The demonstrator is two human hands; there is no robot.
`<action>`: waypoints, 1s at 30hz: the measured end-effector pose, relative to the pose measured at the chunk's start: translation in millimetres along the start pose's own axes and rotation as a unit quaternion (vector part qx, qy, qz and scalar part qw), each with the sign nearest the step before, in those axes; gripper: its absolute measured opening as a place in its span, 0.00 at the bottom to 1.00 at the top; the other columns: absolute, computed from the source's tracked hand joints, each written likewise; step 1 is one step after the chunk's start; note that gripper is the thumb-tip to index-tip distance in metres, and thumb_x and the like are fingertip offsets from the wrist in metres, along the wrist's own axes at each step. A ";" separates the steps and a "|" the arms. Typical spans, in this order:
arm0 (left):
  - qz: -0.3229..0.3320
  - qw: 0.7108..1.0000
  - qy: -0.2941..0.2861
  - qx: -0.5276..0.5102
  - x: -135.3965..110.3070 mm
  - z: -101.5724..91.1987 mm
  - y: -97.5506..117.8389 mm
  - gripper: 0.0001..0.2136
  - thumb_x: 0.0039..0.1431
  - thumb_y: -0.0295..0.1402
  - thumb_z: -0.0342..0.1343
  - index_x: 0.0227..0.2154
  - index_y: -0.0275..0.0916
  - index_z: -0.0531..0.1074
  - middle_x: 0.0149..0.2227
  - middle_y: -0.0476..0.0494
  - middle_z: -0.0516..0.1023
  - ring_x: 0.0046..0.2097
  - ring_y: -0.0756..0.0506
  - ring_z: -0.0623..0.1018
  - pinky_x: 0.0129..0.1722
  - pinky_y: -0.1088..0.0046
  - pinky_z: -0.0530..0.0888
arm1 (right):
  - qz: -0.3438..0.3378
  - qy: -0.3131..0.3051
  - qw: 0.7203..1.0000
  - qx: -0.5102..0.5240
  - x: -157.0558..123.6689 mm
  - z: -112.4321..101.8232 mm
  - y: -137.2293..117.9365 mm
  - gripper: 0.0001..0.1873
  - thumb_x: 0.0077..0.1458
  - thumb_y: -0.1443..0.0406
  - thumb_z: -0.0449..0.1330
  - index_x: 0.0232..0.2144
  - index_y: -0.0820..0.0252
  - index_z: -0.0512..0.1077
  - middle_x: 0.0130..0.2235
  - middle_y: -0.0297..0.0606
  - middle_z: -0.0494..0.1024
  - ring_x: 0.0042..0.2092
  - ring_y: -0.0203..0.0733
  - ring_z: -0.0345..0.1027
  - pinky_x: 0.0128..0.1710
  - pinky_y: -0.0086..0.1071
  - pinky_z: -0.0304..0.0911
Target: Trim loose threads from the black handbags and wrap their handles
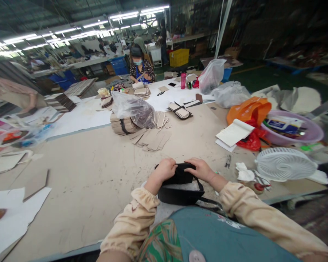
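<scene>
A small black handbag (177, 195) sits in front of my body at the table's near edge, its top open and a pale lining or filling showing inside. My left hand (166, 170) is closed on the far left of its upper edge, fingers curled over the black material. On the right side, my right hand (203, 170) grips the same far edge between thumb and fingers. A black strap (211, 202) trails from the bag's right side towards my apron. The fingertips of both hands are partly hidden by the bag's edge.
Right of the bag lie thread snips (227, 161), a white fan (286, 163) and an open notepad (234, 134). Ahead are loose card pieces (150, 139) and a bundled stack (121, 124) under a plastic bag (132, 105). A co-worker (142, 69) sits across the table.
</scene>
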State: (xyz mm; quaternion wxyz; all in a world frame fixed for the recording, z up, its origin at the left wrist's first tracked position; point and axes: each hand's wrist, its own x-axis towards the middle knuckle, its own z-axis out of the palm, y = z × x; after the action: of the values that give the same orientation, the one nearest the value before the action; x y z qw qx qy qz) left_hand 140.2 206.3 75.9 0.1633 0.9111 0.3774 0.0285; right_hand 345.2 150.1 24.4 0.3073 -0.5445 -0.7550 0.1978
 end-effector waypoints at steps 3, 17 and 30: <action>-0.004 1.000 -0.001 -0.001 -1.2 -0.5 0.4 0.10 0.58 0.32 0.47 0.30 0.35 0.72 0.31 0.41 0.75 0.36 0.46 0.74 0.39 0.72 0.69 | -0.009 -0.010 1.000 -0.009 4.4 1.2 -4.8 0.12 0.54 0.57 0.56 0.33 0.57 0.75 0.31 0.37 0.76 0.34 0.38 0.69 0.36 0.32 0.64; -0.021 1.000 0.008 -0.020 14.5 6.4 -3.2 0.11 0.57 0.31 0.46 0.32 0.32 0.73 0.33 0.35 0.75 0.38 0.42 0.75 0.41 0.66 0.71 | -0.018 -0.051 0.995 -0.086 17.5 -7.3 -11.5 0.20 0.60 0.57 0.47 0.24 0.59 0.72 0.24 0.36 0.70 0.28 0.37 0.64 0.31 0.30 0.59; 0.005 0.998 -0.005 -0.061 14.7 4.6 -4.2 0.11 0.54 0.27 0.46 0.32 0.29 0.73 0.32 0.33 0.75 0.37 0.41 0.76 0.39 0.66 0.72 | 0.040 -0.070 0.992 -0.097 -0.5 -6.3 -6.7 0.23 0.55 0.56 0.55 0.51 0.58 0.64 0.39 0.42 0.74 0.39 0.42 0.68 0.39 0.35 0.65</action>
State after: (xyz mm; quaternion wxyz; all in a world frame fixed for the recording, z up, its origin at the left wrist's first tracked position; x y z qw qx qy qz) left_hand 148.6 218.1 69.1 0.2200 0.9014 0.3699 0.0472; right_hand 344.9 147.2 33.2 0.1910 -0.5864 -0.7679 0.1732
